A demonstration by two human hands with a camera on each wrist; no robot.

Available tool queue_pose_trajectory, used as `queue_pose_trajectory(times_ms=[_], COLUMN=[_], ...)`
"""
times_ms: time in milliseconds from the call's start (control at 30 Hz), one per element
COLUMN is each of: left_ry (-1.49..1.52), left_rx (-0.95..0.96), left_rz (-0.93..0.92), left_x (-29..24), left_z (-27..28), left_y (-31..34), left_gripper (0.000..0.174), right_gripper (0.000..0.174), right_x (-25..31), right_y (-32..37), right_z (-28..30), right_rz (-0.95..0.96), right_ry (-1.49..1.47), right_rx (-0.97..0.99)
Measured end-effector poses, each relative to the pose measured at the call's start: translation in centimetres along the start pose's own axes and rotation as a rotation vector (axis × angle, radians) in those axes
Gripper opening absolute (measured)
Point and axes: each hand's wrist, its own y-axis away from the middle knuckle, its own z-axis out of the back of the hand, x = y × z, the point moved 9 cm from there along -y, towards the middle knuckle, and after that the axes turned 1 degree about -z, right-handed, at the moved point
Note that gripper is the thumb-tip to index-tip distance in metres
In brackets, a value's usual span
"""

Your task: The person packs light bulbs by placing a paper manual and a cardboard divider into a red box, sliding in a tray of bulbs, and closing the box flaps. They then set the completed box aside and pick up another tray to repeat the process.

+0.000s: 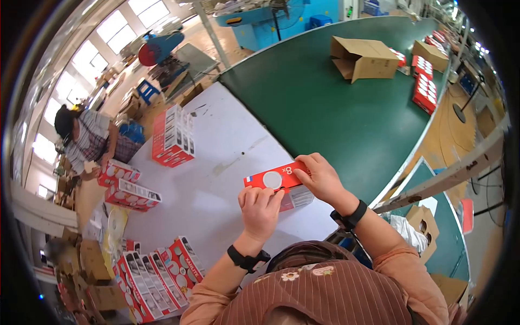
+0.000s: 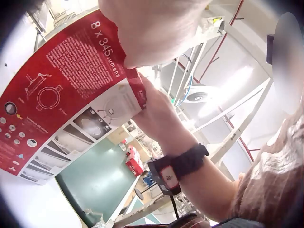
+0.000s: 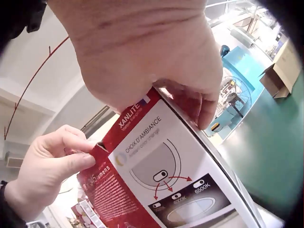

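A red and white box [image 1: 272, 179] with a round lamp picture stands on the white table, its printed sides facing the wrists. My left hand [image 1: 260, 214] pinches its near top edge between thumb and fingers; in the right wrist view the left hand [image 3: 47, 166] is at a corner with a small dark gap beside the fingertips. My right hand [image 1: 323, 179] grips the far right end, thumb on the top face. The right wrist view shows that hand [image 3: 147, 57] over the top of the box [image 3: 156, 161]. Its underside is hidden.
Red boxes [image 1: 173, 135] stand at the table's left, with several more at the front left [image 1: 157, 276]. Another person [image 1: 92, 132] is at the left edge. An open carton [image 1: 374, 58] and red boxes lie on the green conveyor [image 1: 303, 92].
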Motion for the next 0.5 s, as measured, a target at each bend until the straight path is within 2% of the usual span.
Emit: queue_pose_trajectory(times_ms=[167,400,467,500], left_ry=[0.009,-0.034,0.029,0.016], left_rx=[-0.085,-0.071,-0.101,-0.101], left_rz=[0.031,0.060,0.237,0.251], left_x=[-0.5,-0.9,-0.3,-0.6], left_z=[-0.4,0.5,0.8,1.1], left_y=[0.4,1.0,1.7,2.3], left_gripper=[0.021,0.020,0.024,0.024], right_gripper=[0.033,0.032,0.032,0.032], right_x=[0.3,1.0,1.1,1.0], right_y=[0.1,0.8,0.9,0.9], right_z=[0.1,0.2,0.1,0.2], right_rz=[0.025,0.034,0.049,0.057], right_ry=[0.073,0.109,0.104,0.113], right_rx=[-0.029,-0.049,-0.052,-0.064])
